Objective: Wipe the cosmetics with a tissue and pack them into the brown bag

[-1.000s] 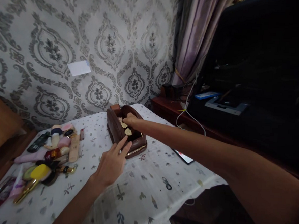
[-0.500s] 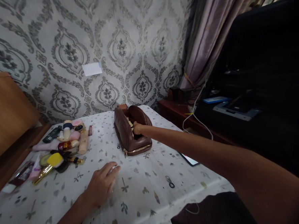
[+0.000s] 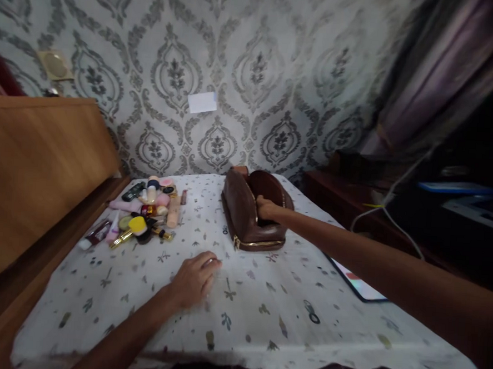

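Note:
A brown leather bag (image 3: 245, 212) with gold zips stands unzipped on the patterned white cloth (image 3: 260, 296). My right hand (image 3: 266, 209) reaches into its opening; the fingertips are hidden inside, so what they hold, if anything, does not show. In front of the bag, to its left, my left hand (image 3: 196, 279) rests on the cloth, fingers curled together around something too small to make out. Cosmetics lie in a heap at the left, among them a yellow round item (image 3: 137, 226), a peach tube (image 3: 173, 211) and a dark green item (image 3: 133, 191).
A wooden board (image 3: 42, 177) borders the left side. Under my right forearm lies a tablet or phone (image 3: 363, 286) with a lit screen. White cables (image 3: 402, 230) hang at the right near a dark red surface. A patterned wall stands behind.
The view has swung left, so everything sits further right in the picture. My right hand remains in the bag; the gold thing seen beside its fingers earlier is no longer visible.

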`<state>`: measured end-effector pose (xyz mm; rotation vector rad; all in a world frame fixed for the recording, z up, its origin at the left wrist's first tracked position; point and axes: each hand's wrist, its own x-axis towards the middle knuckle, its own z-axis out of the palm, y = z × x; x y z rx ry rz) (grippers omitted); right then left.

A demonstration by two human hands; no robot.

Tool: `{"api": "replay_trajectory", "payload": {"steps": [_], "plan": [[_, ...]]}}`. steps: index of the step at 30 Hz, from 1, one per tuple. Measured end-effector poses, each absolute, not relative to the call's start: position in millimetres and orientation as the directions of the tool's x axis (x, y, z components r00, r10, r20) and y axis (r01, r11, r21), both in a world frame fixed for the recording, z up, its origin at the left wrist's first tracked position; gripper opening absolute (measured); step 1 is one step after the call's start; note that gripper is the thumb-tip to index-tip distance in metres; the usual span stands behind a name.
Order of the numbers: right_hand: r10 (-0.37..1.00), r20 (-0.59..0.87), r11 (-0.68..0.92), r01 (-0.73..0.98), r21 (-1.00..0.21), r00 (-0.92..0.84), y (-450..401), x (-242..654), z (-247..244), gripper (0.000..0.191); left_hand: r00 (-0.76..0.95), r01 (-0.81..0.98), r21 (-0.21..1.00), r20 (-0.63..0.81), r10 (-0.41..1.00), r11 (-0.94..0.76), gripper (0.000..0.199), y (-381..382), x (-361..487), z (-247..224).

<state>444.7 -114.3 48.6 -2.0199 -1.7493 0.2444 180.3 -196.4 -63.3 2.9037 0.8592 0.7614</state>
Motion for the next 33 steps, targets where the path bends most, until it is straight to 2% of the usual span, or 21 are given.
{"api": "replay_trajectory", "payload": {"steps": [3, 5, 7, 9, 10, 11, 13, 16, 19, 23, 28, 30, 33], "plan": [[0.985, 0.100, -0.090, 0.917, -0.388, 0.139, -107, 449, 56, 0.033, 0.711, 0.532, 0.143, 0.460, 0.532, -0.835, 0.035, -192, 172, -57], [0.984, 0.139, -0.059, 0.932, -0.356, 0.115, -112, 453, 60, 0.034, 0.683, 0.558, 0.135, 0.485, 0.545, -0.819, 0.033, -186, 161, -50], [0.953, 0.289, 0.019, 0.938, -0.345, 0.087, -126, 451, 63, 0.040, 0.630, 0.602, 0.143, 0.518, 0.578, -0.785, 0.032, -178, 146, -41], [0.790, 0.611, 0.214, 0.915, -0.342, 0.044, -147, 442, 60, 0.040, 0.535, 0.670, 0.171, 0.563, 0.630, -0.722, 0.031, -169, 126, -31], [0.689, 0.723, 0.309, 0.889, -0.339, 0.036, -159, 435, 57, 0.038, 0.476, 0.707, 0.188, 0.586, 0.656, -0.681, 0.031, -163, 114, -26], [0.606, 0.794, 0.389, 0.858, -0.334, 0.034, -170, 425, 52, 0.034, 0.411, 0.745, 0.207, 0.607, 0.680, -0.635, 0.031, -157, 102, -20], [0.570, 0.821, 0.518, 0.783, -0.345, -0.015, -188, 403, 39, 0.027, 0.282, 0.811, 0.241, 0.637, 0.717, -0.533, 0.031, -145, 78, -10], [0.626, 0.765, 0.655, 0.634, -0.411, -0.151, -198, 369, 9, 0.022, 0.135, 0.869, 0.303, 0.616, 0.776, -0.392, 0.035, -127, 48, -3], [0.750, 0.609, 0.643, 0.501, -0.580, -0.257, -191, 340, -23, 0.025, 0.109, 0.876, 0.340, 0.552, 0.826, -0.343, 0.036, -114, 34, -12], [0.889, 0.363, 0.453, 0.426, -0.783, -0.279, -175, 311, -54, 0.027, 0.113, 0.861, 0.376, 0.515, 0.850, -0.342, 0.036, -105, 31, -30], [0.968, 0.104, 0.160, 0.243, -0.957, -0.228, -161, 287, -65, 0.024, 0.079, 0.825, 0.445, 0.520, 0.850, -0.349, 0.031, -103, 31, -34], [0.970, 0.094, 0.136, 0.181, -0.974, -0.223, -155, 281, -67, 0.024, 0.086, 0.799, 0.470, 0.529, 0.844, -0.375, 0.031, -106, 35, -32], [0.963, 0.171, 0.204, 0.154, -0.967, -0.207, -145, 274, -74, 0.027, 0.138, 0.751, 0.493, 0.533, 0.835, -0.439, 0.031, -111, 49, -31]]}}
